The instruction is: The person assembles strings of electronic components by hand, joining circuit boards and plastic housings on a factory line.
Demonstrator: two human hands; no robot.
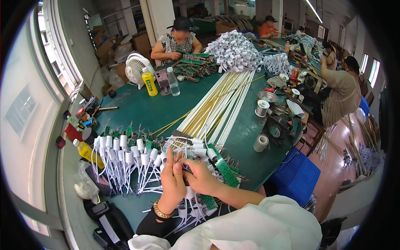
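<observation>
My left hand [171, 185], with a gold bracelet at the wrist, is raised over the near part of the green table. Its forefinger points up and its thumb presses toward my right hand. Close against it, my right hand [201, 178] is closed with bent fingers. Something small and dark shows between the two hands, too hidden to name. Around them lie white cylindrical lamp sockets [144, 159] with white cables, many in a row on the left. A green circuit board strip [227, 171] with thin red wires lies just right of my right hand.
Long white and yellowish strips [216, 110] run up the table to a heap of white sockets [233, 52]. On the left stand a white fan [137, 68] and a yellow bottle [149, 82]. Solder spools [261, 143] and a blue crate [295, 171] are right. Co-workers sit farther off.
</observation>
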